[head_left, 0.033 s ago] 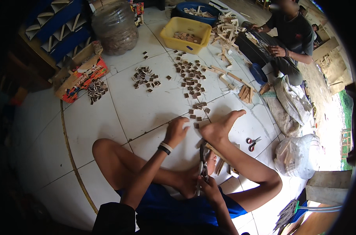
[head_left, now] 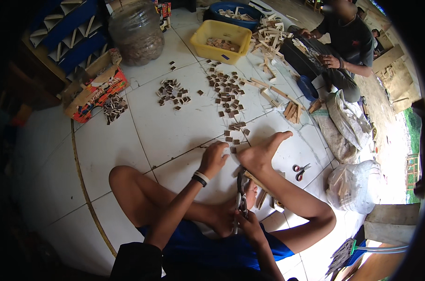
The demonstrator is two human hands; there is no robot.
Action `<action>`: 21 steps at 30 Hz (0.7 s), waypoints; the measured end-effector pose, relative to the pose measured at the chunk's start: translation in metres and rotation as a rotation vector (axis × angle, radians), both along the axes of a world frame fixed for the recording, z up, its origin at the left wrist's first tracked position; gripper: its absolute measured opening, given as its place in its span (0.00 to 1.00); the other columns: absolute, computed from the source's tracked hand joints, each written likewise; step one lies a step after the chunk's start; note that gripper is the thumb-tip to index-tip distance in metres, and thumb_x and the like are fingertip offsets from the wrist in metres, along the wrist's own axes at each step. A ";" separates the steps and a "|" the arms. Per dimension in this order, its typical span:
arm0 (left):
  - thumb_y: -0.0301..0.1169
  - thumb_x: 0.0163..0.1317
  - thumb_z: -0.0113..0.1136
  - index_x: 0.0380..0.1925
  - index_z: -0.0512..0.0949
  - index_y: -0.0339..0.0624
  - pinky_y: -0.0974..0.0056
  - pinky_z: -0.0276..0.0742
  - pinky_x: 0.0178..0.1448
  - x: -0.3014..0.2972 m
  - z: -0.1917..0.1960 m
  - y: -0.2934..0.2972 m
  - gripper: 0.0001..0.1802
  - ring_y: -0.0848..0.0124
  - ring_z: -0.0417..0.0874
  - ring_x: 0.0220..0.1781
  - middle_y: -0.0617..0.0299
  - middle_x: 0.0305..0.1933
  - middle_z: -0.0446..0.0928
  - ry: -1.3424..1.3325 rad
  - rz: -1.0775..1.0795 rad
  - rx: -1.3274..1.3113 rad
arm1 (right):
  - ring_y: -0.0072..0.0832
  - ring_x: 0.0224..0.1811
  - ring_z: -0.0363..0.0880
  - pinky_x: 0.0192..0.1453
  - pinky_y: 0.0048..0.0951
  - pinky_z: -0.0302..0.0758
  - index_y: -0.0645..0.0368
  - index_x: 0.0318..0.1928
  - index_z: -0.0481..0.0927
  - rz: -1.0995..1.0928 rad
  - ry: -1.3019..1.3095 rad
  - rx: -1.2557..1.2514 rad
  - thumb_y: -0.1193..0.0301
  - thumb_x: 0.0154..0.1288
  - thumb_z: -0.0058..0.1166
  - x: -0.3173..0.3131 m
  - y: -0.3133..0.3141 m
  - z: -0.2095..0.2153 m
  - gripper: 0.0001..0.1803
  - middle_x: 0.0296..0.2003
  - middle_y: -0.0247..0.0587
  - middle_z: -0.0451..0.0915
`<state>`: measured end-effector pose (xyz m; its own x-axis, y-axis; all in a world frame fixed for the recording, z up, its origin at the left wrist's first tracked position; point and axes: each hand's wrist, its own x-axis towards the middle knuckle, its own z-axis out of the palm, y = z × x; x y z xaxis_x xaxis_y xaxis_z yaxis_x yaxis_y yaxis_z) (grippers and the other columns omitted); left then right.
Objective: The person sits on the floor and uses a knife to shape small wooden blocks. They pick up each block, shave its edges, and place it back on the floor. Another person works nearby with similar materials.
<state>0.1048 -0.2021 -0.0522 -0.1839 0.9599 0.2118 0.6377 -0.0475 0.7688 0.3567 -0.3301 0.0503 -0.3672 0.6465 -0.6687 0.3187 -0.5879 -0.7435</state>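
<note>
My right hand (head_left: 250,224) is closed around the handles of metal pliers (head_left: 241,201). The tool points away from me between my folded legs, its dark far end beside a wooden strip (head_left: 253,179) near my right foot. Over the white tiles, my left hand (head_left: 214,158) has bent fingers slightly apart, with nothing visible in them. A small dark square piece (head_left: 233,150) lies just beyond its fingertips. From there a scattered trail of similar pieces (head_left: 228,86) stretches away, and a smaller group (head_left: 171,92) lies to its left.
Scissors (head_left: 301,172) lie right of my leg. Farther out are a yellow basin (head_left: 244,38), a blue tub (head_left: 215,10), wood offcuts (head_left: 274,33), a red carton (head_left: 100,89) and a clear plastic container (head_left: 137,35). Another person (head_left: 345,44) sits at the far right near sacks (head_left: 345,117).
My left hand has shifted slightly to the right and toward me. The pliers in my right hand have hardly moved.
</note>
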 end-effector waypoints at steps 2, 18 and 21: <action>0.24 0.56 0.72 0.54 0.81 0.41 0.52 0.79 0.59 0.023 -0.007 0.002 0.23 0.51 0.81 0.56 0.49 0.51 0.81 0.041 -0.014 0.071 | 0.23 0.44 0.82 0.51 0.30 0.79 0.68 0.53 0.82 -0.003 0.029 0.016 0.60 0.80 0.54 0.001 0.000 -0.003 0.20 0.41 0.40 0.87; 0.34 0.81 0.55 0.51 0.82 0.30 0.66 0.85 0.51 -0.010 0.050 -0.059 0.16 0.73 0.87 0.42 0.57 0.42 0.86 -0.938 0.214 -0.072 | 0.16 0.34 0.71 0.38 0.25 0.71 0.65 0.52 0.80 0.073 0.005 0.116 0.61 0.78 0.57 -0.011 0.007 0.018 0.18 0.32 0.27 0.76; 0.32 0.80 0.57 0.53 0.81 0.28 0.65 0.86 0.52 0.002 0.077 -0.082 0.15 0.71 0.88 0.43 0.56 0.42 0.86 -1.038 0.284 -0.012 | 0.16 0.33 0.71 0.37 0.24 0.70 0.65 0.53 0.78 0.073 0.049 0.288 0.66 0.77 0.57 -0.022 0.005 0.018 0.15 0.31 0.28 0.75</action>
<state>0.1064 -0.2838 0.0247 -0.4852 0.8546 -0.1849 -0.3399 0.0105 0.9404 0.3344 -0.3256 0.0686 -0.4472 0.7775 -0.4421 0.3123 -0.3275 -0.8918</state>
